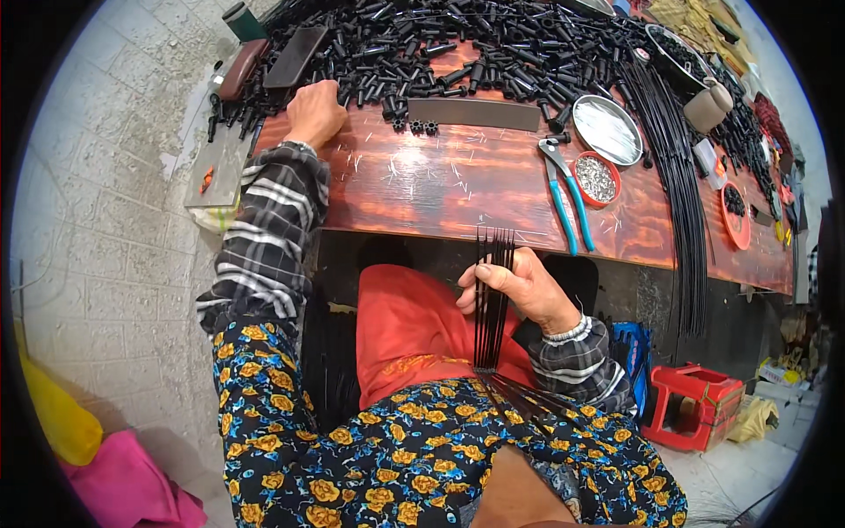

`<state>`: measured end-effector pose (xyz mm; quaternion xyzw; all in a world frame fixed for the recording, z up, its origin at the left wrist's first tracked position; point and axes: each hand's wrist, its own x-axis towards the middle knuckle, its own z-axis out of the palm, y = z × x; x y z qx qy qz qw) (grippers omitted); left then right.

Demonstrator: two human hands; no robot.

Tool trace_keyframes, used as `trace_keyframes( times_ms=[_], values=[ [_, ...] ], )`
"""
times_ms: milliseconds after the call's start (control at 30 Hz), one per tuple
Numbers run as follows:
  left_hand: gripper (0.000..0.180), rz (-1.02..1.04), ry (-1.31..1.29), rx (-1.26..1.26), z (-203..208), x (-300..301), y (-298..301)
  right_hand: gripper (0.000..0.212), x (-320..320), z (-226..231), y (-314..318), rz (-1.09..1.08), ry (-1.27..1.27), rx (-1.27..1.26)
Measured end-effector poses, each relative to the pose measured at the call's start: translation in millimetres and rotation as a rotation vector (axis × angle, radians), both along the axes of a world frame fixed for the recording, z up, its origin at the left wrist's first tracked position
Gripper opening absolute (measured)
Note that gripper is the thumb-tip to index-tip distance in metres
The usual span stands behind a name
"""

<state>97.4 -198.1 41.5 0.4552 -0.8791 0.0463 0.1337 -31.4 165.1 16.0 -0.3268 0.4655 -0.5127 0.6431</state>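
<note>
"Reddish wooden tabletop (387,207), heaped with black tubular parts (521,46). Hands, in the head view?"
"Right hand (532,286) pinches thin black strands (493,321) between thumb and fingers, in front of the table. Left hand (317,113) is curled beside the heap; holding anything? I cannot tell."
"Which step?"
"Steadying the bundle, I'd judge; the next move calls for evenly spread strands."
"Any writing?"
"None I can read."
</note>
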Motion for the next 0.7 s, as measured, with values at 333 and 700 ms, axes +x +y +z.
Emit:
trace_keyframes(
  times_ms=[333, 700],
  values=[
    [0.018, -0.079, 0.478, 0.263, 6, 48, -15, 0.03, 2, 5, 11, -0.038, 0.019, 0.001],
    [0.018, -0.178, 0.379, 0.316, -15, 69, -13, 0.028, 6, 10, 7, 0.045, 0.074, -0.135]
  ],
)
